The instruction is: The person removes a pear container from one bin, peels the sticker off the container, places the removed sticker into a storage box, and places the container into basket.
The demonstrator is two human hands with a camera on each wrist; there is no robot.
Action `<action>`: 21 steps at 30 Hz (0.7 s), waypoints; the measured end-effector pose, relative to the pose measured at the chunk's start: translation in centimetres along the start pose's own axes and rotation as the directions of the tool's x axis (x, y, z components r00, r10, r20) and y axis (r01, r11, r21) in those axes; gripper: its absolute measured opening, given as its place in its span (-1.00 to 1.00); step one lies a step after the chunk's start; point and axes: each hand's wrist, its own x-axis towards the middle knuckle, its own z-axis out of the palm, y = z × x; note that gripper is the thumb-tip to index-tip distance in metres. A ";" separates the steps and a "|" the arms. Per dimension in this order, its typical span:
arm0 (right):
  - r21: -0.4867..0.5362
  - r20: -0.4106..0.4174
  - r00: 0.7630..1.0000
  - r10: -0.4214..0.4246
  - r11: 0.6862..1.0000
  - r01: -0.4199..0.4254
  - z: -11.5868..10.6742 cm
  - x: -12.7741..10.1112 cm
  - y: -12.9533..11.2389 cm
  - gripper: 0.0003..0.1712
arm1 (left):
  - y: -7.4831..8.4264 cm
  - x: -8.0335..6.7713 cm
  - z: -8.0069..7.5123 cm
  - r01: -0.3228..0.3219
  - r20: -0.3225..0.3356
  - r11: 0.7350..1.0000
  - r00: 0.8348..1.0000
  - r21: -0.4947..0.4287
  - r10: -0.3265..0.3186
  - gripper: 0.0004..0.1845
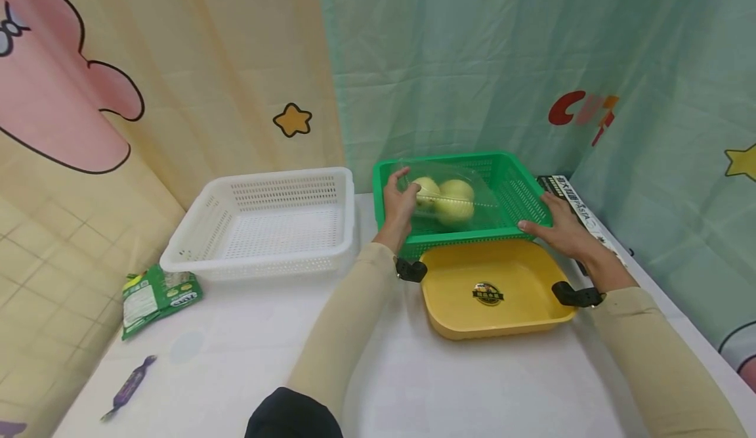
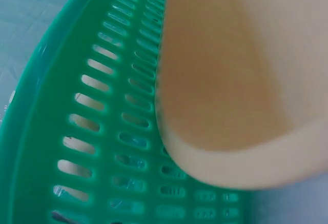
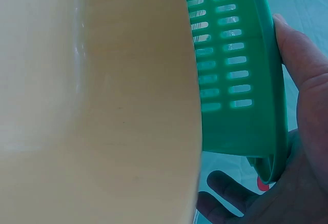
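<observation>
In the head view, my left hand (image 1: 398,208) is at the left side of the green basket (image 1: 514,192). Its thumb and forefinger pinch the left end of a clear plastic package (image 1: 481,192) of round yellow-green fruits (image 1: 455,201), which lies inside the basket. My right hand (image 1: 561,231) grips that basket's right front corner; the right wrist view shows the thumb (image 3: 302,55) against the rim and the other fingers beyond it. Nearer to me, a yellow tray (image 1: 449,306) stands against the basket's front. No part of my left hand shows in the left wrist view.
Left of the green basket stands a white basket (image 1: 260,267). A green packet (image 1: 159,297) and a purple-wrapped stick (image 1: 130,385) lie at the table's left. Behind my right hand is a black-and-white package (image 1: 575,201). Curtains (image 1: 449,64) hang close behind.
</observation>
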 end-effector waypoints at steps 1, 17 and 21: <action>0.000 0.002 1.000 0.001 1.000 -0.001 0.0 0.0 0.0 0.16 | 0.0 0.0 0.0 0.007 0.005 1.000 1.000 0.012 -0.007 -0.50; 0.003 0.014 1.000 0.004 1.000 -0.004 -0.1 0.0 -0.2 0.17 | 0.3 0.0 -0.6 0.126 0.093 0.965 0.984 0.230 -0.151 -0.45; 0.001 0.014 1.000 -0.002 1.000 0.002 -0.1 0.0 -0.2 0.16 | 0.1 -0.1 -0.6 0.123 0.103 0.959 0.983 0.255 -0.153 -0.42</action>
